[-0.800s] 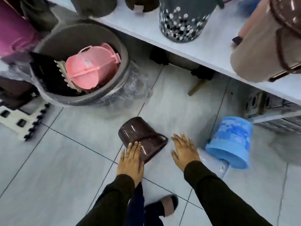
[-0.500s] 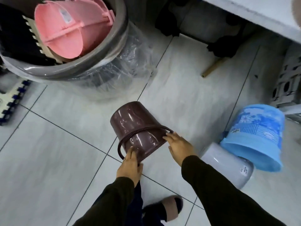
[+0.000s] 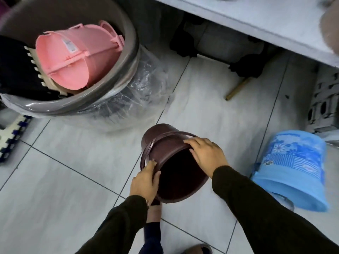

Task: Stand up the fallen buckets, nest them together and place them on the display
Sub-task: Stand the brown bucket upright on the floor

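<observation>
A dark brown bucket (image 3: pixel 165 149) is tilted over the tiled floor, its mouth turned toward me and its handle lying around the rim. My left hand (image 3: pixel 145 181) grips the rim on its left side. My right hand (image 3: pixel 207 155) holds the rim on its upper right. A blue flowered bucket (image 3: pixel 293 167) lies on its side to the right. A sliver of a grey bucket (image 3: pixel 283 199) shows under the blue one, mostly hidden behind my right sleeve.
A large grey tub (image 3: pixel 128 52) wrapped in clear plastic stands at the upper left, with a pink bucket (image 3: pixel 77 57) lying inside. The white display shelf (image 3: pixel 256 17) runs along the top right. A wooden stick (image 3: pixel 236 89) lies under it.
Both hands have taken the brown bucket by its rim and tipped it up, so its open mouth now faces me. The view has dropped closer to the floor.
</observation>
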Available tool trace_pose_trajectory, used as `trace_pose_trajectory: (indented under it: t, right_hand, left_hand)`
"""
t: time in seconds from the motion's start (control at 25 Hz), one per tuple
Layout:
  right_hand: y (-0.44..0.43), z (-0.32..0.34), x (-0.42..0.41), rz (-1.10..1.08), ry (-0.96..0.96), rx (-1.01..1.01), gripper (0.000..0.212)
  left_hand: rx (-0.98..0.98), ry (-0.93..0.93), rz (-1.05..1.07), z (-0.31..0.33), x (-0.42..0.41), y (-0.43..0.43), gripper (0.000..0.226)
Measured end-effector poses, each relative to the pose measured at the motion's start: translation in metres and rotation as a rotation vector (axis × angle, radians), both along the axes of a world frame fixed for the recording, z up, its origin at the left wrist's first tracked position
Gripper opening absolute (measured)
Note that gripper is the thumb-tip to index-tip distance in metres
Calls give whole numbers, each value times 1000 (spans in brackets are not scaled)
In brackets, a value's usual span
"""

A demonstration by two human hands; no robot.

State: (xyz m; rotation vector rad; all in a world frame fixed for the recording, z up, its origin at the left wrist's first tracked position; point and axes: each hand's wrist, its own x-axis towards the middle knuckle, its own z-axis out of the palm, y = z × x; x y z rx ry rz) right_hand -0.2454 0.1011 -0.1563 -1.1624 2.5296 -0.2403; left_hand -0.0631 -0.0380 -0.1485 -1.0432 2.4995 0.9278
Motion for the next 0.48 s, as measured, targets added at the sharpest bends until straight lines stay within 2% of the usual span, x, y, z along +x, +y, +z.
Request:
trace_pose_trajectory:
  t: [0.12,0.28,0.4,0.48]
  right_hand:
    - [-5,2,-54,-99,26,72,66]
    - [25,-24,-91,-328,-74,253,82]
    - [36,-40,-94,-478,-219,135,80]
    - [31,-43,-97,-494,-263,58,80]
  left_hand:
    - [113,37,105,-11,-68,-26,28]
    - [467,89,432,-45,-145,-56,12]
    - [606,90,638,-68,-185,-79,6]
    - [655,65,699,-84,-200,-94,10]
